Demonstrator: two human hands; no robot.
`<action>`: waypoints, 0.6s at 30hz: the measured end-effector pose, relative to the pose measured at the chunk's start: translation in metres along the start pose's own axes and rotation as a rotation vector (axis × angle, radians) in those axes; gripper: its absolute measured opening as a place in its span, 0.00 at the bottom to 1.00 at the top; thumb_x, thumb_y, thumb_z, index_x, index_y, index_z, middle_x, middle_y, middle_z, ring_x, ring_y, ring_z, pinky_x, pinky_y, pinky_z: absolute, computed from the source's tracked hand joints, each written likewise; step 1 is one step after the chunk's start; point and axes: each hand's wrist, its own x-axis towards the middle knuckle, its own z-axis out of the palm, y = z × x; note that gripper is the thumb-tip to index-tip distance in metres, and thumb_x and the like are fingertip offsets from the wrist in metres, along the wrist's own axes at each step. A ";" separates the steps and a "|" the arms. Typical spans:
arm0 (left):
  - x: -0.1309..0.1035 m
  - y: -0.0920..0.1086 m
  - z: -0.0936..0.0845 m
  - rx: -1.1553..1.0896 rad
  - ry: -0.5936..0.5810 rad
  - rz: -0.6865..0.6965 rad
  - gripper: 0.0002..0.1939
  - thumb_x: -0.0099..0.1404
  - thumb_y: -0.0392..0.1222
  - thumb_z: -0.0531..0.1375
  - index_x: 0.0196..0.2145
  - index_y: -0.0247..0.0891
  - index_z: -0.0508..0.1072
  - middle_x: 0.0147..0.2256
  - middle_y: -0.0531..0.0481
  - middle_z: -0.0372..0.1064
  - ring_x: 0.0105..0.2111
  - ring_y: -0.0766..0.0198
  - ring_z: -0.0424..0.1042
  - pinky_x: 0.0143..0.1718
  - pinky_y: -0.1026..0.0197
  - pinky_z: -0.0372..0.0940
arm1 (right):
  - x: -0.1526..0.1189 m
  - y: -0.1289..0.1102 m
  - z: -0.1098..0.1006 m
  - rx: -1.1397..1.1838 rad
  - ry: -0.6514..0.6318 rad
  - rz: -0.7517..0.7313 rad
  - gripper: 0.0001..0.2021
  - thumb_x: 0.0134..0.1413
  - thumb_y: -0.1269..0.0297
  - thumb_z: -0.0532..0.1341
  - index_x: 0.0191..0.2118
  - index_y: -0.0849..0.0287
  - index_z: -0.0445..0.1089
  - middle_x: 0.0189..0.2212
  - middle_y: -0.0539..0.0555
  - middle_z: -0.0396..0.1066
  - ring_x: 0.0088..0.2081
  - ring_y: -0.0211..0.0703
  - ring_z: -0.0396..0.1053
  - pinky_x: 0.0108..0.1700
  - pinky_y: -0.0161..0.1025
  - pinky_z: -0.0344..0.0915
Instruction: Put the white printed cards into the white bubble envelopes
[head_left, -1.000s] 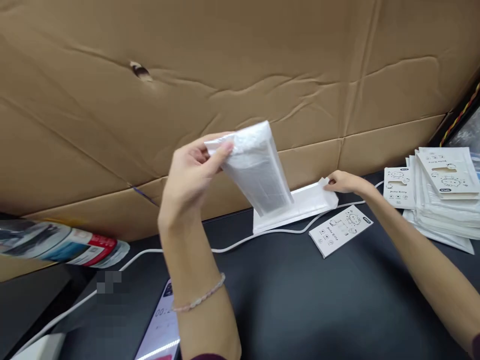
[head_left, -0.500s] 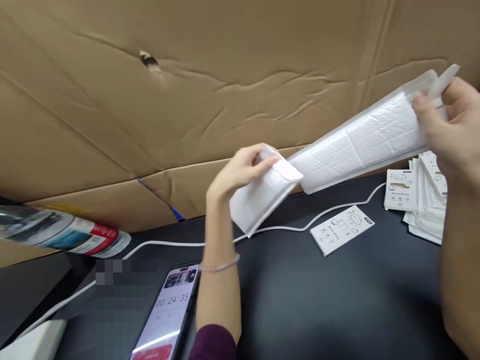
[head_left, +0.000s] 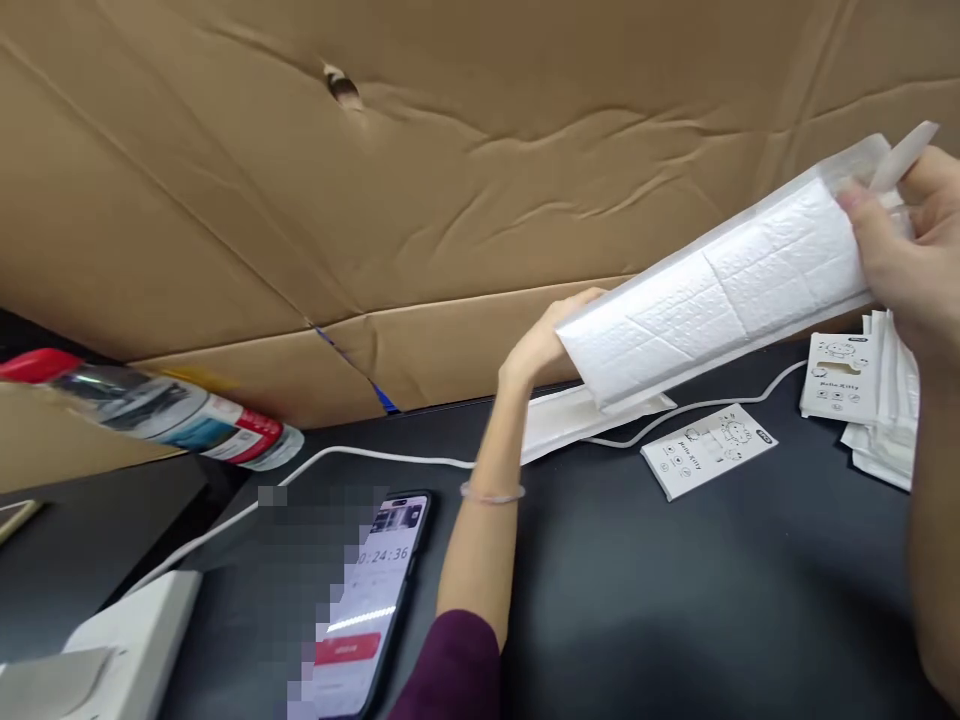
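My right hand (head_left: 911, 225) grips the upper right end of a long white padded sheet (head_left: 720, 290) in a clear film, with a strip sticking up by the fingers. The sheet slants down to the left. My left hand (head_left: 547, 330) reaches behind its lower end, and its fingers are mostly hidden there. Under that end a white folded packet (head_left: 559, 418) lies on the black table. A printed white card (head_left: 709, 452) lies just right of it. Further right, another printed card (head_left: 838, 375) rests beside a stack of white packets (head_left: 885, 430).
A cardboard wall (head_left: 450, 170) stands behind the table (head_left: 660, 600). A bottle with a red cap (head_left: 187, 415) leans at the left. A phone (head_left: 375, 600) showing a timer, a white cable (head_left: 375, 457) and a white device (head_left: 142, 630) are on the table.
The folded packet that my left hand held up now lies on the table. My left hand has moved behind the lower end of the padded sheet. The view has shifted left.
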 end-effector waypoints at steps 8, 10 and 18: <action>-0.021 0.041 -0.012 -0.261 -0.083 0.112 0.26 0.65 0.59 0.57 0.49 0.36 0.75 0.50 0.45 0.73 0.52 0.53 0.70 0.54 0.56 0.63 | -0.016 -0.015 0.037 -0.063 -0.227 -0.041 0.13 0.61 0.56 0.58 0.41 0.60 0.72 0.33 0.53 0.69 0.34 0.41 0.64 0.41 0.42 0.63; -0.019 0.043 0.002 -0.240 -0.134 0.147 0.25 0.62 0.55 0.62 0.50 0.35 0.74 0.50 0.46 0.73 0.50 0.53 0.71 0.51 0.57 0.64 | -0.023 -0.023 0.049 -0.044 -0.328 -0.040 0.14 0.61 0.52 0.56 0.40 0.58 0.70 0.31 0.52 0.68 0.32 0.41 0.64 0.38 0.41 0.62; -0.024 0.034 -0.004 -0.175 -0.210 0.012 0.22 0.58 0.56 0.64 0.40 0.34 0.77 0.34 0.49 0.74 0.31 0.63 0.70 0.30 0.64 0.62 | -0.022 -0.007 0.028 -0.200 -0.890 0.240 0.29 0.59 0.37 0.46 0.37 0.56 0.72 0.32 0.55 0.74 0.33 0.48 0.71 0.36 0.44 0.67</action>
